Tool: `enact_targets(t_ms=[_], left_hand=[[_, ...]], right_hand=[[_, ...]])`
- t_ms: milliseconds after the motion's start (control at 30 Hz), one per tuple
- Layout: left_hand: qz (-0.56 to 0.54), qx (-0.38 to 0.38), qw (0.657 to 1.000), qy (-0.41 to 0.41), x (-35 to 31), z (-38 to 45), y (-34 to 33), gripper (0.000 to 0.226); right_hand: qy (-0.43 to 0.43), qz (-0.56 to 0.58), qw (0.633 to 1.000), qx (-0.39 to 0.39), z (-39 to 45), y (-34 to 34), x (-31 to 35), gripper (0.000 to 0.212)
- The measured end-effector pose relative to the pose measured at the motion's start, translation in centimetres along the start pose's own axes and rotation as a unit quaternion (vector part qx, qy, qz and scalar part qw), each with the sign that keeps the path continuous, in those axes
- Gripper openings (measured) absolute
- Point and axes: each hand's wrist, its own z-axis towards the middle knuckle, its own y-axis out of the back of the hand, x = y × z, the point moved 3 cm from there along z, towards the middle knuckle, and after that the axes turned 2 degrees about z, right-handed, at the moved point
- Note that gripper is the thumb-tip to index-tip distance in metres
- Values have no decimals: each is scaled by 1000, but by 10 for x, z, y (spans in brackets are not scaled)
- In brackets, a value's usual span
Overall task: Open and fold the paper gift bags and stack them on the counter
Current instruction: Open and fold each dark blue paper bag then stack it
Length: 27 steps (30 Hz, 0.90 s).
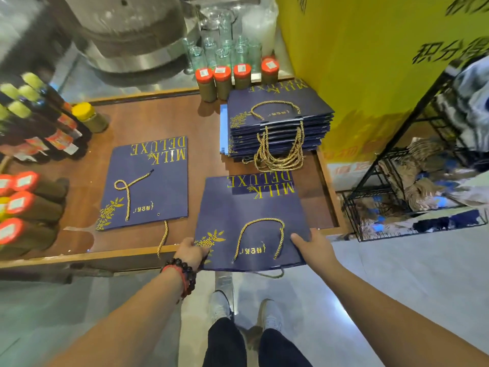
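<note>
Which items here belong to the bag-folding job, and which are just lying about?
Job: flat navy paper gift bag held by left hand and right hand; stack of navy bags; single navy bag.
Lying about: red-capped jars; clear glasses; dark bottles.

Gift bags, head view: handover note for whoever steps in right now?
Left hand: grips the near left corner of the held bag.
Right hand: grips its near right corner.
The held bag is flat, far end over the counter, near end past the edge.
Stack of flat bags: far right of the counter, gold handles hanging over its near side.
Single flat bag: on the counter left of the held one, with a loose cord on top.
Done: many bags flat and stacked.
Left: likely the held bag and the single one still go on the stack.
</note>
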Motion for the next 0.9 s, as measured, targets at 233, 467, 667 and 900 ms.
enact_targets(t_ms=[233,467,667,900], left_hand=[[-73,-37,996,-39,-11,-37,21,14],[-119,-101,981,-119,-47,-77,27,11],[-99,-109,971,-188,-104,-93,19,20],[-94,-79,971,-206,-161,-73,12,9]], right_hand=[[32,136,989,-37,-44,21,14,21],[120,170,976,-64,-51,47,50,9],[158,157,969,-107,-35,85,89,6],[150,146,968,-139,10,113,129,20]])
